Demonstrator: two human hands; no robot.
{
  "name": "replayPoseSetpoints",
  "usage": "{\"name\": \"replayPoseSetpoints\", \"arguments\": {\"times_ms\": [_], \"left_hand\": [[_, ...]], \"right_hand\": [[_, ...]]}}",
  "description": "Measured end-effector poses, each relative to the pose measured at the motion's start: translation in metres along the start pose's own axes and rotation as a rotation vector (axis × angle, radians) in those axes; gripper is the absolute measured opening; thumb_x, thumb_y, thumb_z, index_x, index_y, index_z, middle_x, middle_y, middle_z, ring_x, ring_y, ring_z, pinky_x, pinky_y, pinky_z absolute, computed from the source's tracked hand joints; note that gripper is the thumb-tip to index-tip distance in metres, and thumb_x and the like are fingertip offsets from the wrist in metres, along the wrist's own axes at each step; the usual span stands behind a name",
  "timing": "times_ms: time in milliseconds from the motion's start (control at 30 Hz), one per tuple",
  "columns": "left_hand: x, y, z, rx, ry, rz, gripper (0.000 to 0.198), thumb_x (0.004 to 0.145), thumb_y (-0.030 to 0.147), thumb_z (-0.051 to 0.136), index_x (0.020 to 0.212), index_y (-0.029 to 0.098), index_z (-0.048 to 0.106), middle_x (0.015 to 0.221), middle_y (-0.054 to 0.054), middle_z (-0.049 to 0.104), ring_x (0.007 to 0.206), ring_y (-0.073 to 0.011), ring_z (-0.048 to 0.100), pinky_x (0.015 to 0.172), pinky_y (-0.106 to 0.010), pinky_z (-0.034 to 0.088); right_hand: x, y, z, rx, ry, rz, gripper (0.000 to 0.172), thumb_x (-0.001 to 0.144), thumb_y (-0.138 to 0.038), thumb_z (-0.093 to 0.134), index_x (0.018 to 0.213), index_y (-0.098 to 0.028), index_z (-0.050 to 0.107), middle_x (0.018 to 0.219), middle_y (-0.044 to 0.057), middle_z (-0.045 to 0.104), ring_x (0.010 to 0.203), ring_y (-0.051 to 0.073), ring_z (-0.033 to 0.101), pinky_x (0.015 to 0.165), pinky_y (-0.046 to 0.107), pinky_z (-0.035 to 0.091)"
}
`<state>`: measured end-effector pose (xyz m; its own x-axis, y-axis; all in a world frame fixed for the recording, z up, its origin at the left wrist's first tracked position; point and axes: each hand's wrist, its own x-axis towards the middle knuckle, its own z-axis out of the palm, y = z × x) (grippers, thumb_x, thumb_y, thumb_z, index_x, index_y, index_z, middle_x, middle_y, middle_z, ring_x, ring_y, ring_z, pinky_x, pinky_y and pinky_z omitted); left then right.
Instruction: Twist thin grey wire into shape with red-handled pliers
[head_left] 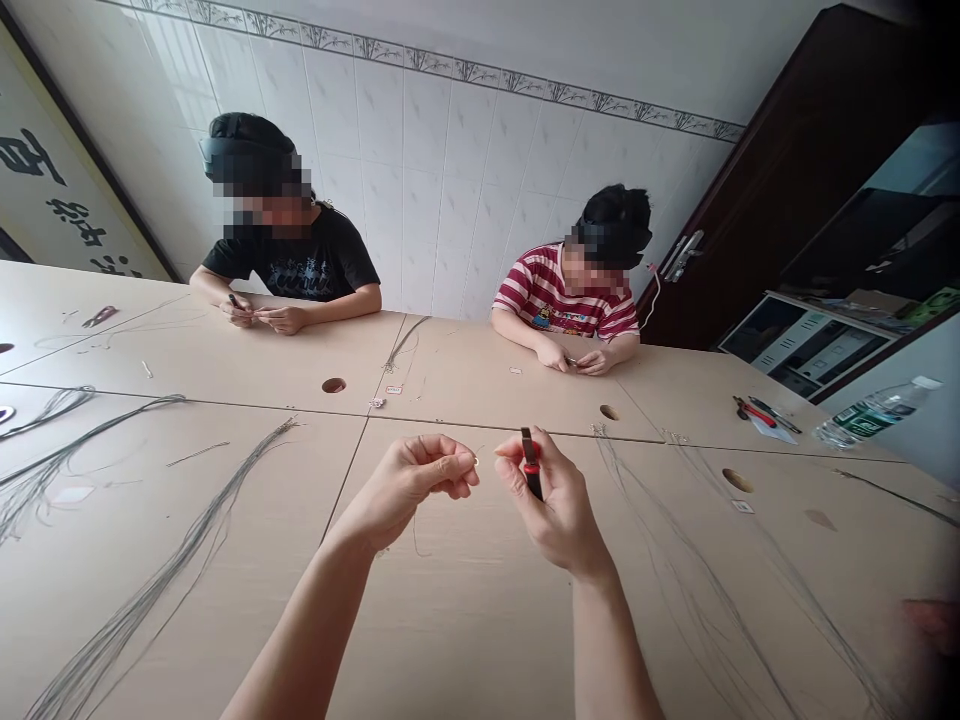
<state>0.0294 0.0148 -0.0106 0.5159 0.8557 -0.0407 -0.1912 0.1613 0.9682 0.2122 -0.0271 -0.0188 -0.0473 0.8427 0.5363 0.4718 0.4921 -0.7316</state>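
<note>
My left hand (420, 475) is closed in a pinch above the middle of the table. Between its thumb and forefinger is the end of a thin cord with a small pale loop or ring (476, 462). A thin strand (417, 540) hangs under the hand. Close by on the right, my right hand (547, 500) is wrapped round a black-and-red hand tool (532, 466). The tool stands nearly upright; fingers hide part of it, so its exact kind is unclear. Tool and cord end are apart.
Bundles of thin grey cords (217, 510) lie at left, with more strands (675, 540) at right. A water bottle (874, 415) and red-handled pliers (754, 412) are far right. Two people sit opposite, handling small things. The table (465, 640) has round holes.
</note>
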Motion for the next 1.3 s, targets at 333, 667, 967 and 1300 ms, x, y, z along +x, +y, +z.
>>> {"name": "replayPoseSetpoints", "arguments": {"times_ms": [333, 667, 967, 1300], "left_hand": [[0.007, -0.013, -0.002, -0.238, -0.164, -0.116, 0.022, 0.080, 0.029, 0.073, 0.070, 0.012, 0.065, 0.067, -0.001, 0.064, 0.055, -0.0058, 0.055, 0.058, -0.019, 0.042], [0.008, -0.015, 0.002, -0.251, -0.159, -0.144, 0.022, 0.078, 0.030, 0.075, 0.070, 0.012, 0.066, 0.067, -0.002, 0.064, 0.052, -0.0057, 0.055, 0.055, -0.018, 0.044], [0.007, -0.012, 0.016, -0.318, -0.160, -0.087, 0.024, 0.090, 0.035, 0.062, 0.091, 0.014, 0.074, 0.092, -0.009, 0.076, 0.089, -0.0160, 0.070, 0.087, -0.027, 0.053], [-0.003, -0.019, 0.048, -0.383, -0.438, -0.082, 0.031, 0.093, 0.040, 0.055, 0.087, 0.014, 0.071, 0.078, -0.009, 0.076, 0.067, -0.0158, 0.072, 0.063, -0.024, 0.056]], "right_hand": [[0.002, -0.001, -0.002, -0.018, -0.124, -0.142, 0.011, 0.089, -0.013, 0.052, 0.084, -0.023, 0.053, 0.080, 0.001, 0.055, 0.079, 0.018, 0.051, 0.073, 0.031, 0.043], [0.003, 0.003, -0.001, -0.015, -0.094, -0.144, 0.010, 0.092, -0.019, 0.051, 0.083, -0.023, 0.052, 0.079, 0.002, 0.055, 0.077, 0.017, 0.051, 0.072, 0.032, 0.043], [-0.005, 0.007, -0.014, 0.066, 0.019, 0.049, 0.016, 0.095, -0.029, 0.048, 0.081, -0.022, 0.048, 0.071, -0.002, 0.050, 0.060, 0.013, 0.045, 0.058, 0.027, 0.038], [-0.069, 0.026, -0.126, 0.292, 0.407, 0.195, 0.019, 0.091, -0.040, 0.058, 0.079, -0.026, 0.061, 0.090, 0.010, 0.062, 0.074, 0.020, 0.052, 0.071, 0.046, 0.044]]}}
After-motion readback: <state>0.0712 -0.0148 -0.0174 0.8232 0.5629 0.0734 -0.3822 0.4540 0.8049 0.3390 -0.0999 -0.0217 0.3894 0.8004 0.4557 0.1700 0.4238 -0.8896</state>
